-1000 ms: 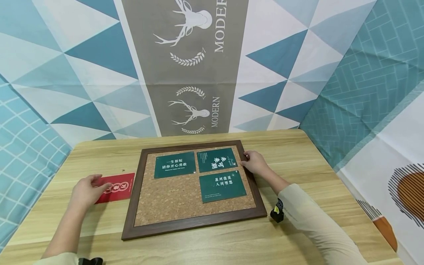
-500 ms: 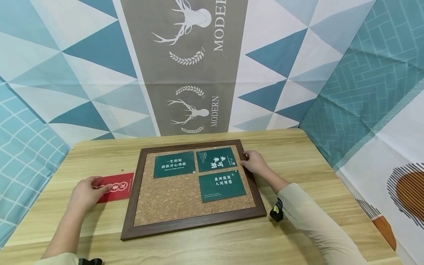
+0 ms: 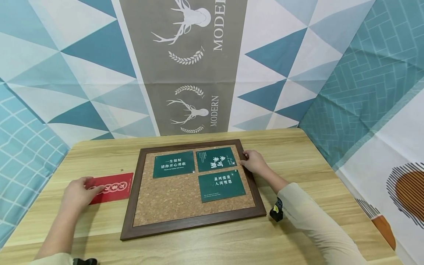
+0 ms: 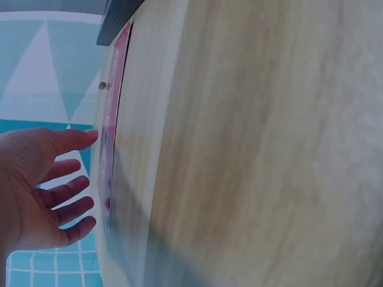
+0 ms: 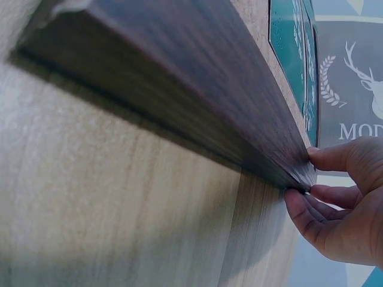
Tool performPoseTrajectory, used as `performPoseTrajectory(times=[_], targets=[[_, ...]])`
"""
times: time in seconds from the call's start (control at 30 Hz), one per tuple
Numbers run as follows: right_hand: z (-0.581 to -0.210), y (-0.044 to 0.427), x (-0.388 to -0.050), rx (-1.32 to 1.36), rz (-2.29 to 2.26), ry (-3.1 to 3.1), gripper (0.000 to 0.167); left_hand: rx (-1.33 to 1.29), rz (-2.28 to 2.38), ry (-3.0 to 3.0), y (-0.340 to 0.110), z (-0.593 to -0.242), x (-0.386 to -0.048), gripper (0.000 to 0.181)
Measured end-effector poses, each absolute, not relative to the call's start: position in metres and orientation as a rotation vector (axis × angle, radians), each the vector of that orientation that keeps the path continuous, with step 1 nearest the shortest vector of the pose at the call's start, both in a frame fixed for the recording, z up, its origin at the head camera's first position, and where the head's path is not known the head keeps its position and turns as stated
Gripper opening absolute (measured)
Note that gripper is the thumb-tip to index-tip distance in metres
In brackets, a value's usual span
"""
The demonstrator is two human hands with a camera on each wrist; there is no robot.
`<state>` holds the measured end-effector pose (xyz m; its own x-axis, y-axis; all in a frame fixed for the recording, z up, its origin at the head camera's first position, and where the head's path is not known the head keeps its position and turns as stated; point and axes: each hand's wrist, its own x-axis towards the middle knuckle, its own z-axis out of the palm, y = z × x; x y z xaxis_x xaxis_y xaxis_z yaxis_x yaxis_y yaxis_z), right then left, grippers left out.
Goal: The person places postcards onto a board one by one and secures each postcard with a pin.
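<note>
A cork board [image 3: 165, 202] with a dark brown frame lies on the wooden table, several green cards on it. My right hand [image 3: 254, 162] holds the frame's right edge. In the right wrist view, the thumb [image 5: 328, 158] lies on top of the frame [image 5: 197, 66] and the other fingers are against its outer side. Left of the board lies a red card [image 3: 114, 188] with white round motifs. Over that card's left part is my left hand [image 3: 77, 193]. The left wrist view shows its fingers [image 4: 72, 186] spread loosely, apart from the red card [image 4: 114, 113].
Pinned on the cork are green cards at upper left [image 3: 173, 164], upper right [image 3: 216, 159] and lower right [image 3: 222, 186]. A small pin [image 3: 122, 170] is on the table behind the red card. A patterned cloth wall [image 3: 188, 73] rises behind the table.
My left hand has shifted slightly left over the red card, uncovering more of its print. The right hand stays at the frame's edge; the board appears unmoved.
</note>
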<state>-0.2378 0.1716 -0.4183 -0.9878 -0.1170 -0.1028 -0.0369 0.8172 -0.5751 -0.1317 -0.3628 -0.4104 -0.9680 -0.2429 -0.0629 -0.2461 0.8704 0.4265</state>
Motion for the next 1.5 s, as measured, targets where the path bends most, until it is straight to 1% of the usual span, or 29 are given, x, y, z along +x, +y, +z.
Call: performPoseTrajectory(times=[0.27,0.97,1.07,1.2,1.33,1.43,1.5], targets=[[-0.4177,0.1714,-0.2377,-0.139,-0.901,2.867,0.05,-0.48,0.579,3.021,-0.3697,-0.4114,-0.129,0.069],[-0.4196,0.1712,-0.2386,-0.122,-0.91,2.864,0.051,-0.505,0.67,2.942,-0.37,-0.4113,-0.1334,0.062],[-0.419,0.1707,-0.2384,-0.12,-0.907,2.864,0.051,-0.508,0.672,2.946,-0.371,-0.4131,-0.1343,0.065],[-0.4181,0.1699,-0.2382,-0.111,-0.905,2.86,0.051,-0.522,0.66,2.942,-0.3711,-0.4151,-0.1349,0.075],[-0.4176,0.1699,-0.238,-0.11,-0.908,2.853,0.051,-0.551,0.653,2.93,-0.3698,-0.4151,-0.1358,0.076],[-0.4177,0.1703,-0.2378,-0.111,-0.913,2.852,0.051,-0.579,0.655,2.921,-0.3685,-0.4144,-0.1374,0.074],[-0.4177,0.1703,-0.2376,-0.112,-0.912,2.853,0.051,-0.602,0.671,2.897,-0.3688,-0.4143,-0.1387,0.078]])
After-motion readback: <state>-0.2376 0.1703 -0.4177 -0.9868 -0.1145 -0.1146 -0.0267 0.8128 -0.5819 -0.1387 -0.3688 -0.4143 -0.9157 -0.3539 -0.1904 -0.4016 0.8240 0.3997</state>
